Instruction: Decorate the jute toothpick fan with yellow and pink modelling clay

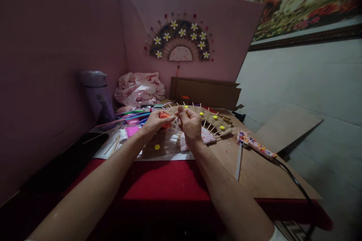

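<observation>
My left hand point(154, 122) is closed on a small orange lump point(164, 115), perhaps soft clay; a clear plastic film point(173, 131) hangs just under it. Close beside it, my right hand point(190, 125) makes a pinch, and whatever lies between its fingertips is too small to see. Both hands are over a half-round fan of woven twine point(217, 116) on thin sticks. Yellow dots point(201, 114) sit along its band, and its inner half-disc point(207, 135) is pink with spots. My hands and wrists cover part of the fan.
A floral glue gun point(256, 145) with a black cord lies on a wooden board point(254, 180) at right. Left stand a purple bottle point(97, 98) and pink cloth point(140, 88). Coloured strips point(132, 115) lie nearby. A finished-looking flowered fan point(181, 39) hangs behind, above cardboard point(206, 92).
</observation>
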`<state>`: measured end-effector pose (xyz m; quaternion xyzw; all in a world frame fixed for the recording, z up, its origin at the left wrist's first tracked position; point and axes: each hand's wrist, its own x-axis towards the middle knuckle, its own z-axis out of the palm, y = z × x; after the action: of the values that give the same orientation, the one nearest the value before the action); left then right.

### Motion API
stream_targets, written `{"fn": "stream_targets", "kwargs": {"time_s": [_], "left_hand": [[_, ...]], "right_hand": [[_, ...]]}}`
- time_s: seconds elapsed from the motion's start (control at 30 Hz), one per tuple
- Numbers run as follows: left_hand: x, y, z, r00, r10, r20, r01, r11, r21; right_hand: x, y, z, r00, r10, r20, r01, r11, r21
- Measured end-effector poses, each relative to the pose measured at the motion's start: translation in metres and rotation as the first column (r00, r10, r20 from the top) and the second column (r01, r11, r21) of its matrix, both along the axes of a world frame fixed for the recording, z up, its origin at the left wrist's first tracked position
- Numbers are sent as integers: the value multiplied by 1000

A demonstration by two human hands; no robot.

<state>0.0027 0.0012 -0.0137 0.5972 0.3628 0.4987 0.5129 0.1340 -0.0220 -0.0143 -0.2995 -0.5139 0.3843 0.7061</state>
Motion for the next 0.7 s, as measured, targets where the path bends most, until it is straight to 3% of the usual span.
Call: {"fn": "stream_targets", "kwargs": {"time_s": [0.2,0.43,0.7], "left_hand": [[0,-3,5,998,24,63,-22,999,-37],[-1,-3,8,983,73,166,-73,997,-1],[-4,0,11,951,136,277,-146,989,15]], "right_hand": [[1,3,1,995,-21,-93,16,999,-52],[3,3,4,969,-133,-206,114,988,-101],[4,6,2,976,-152,-158,139,986,-89]]}}
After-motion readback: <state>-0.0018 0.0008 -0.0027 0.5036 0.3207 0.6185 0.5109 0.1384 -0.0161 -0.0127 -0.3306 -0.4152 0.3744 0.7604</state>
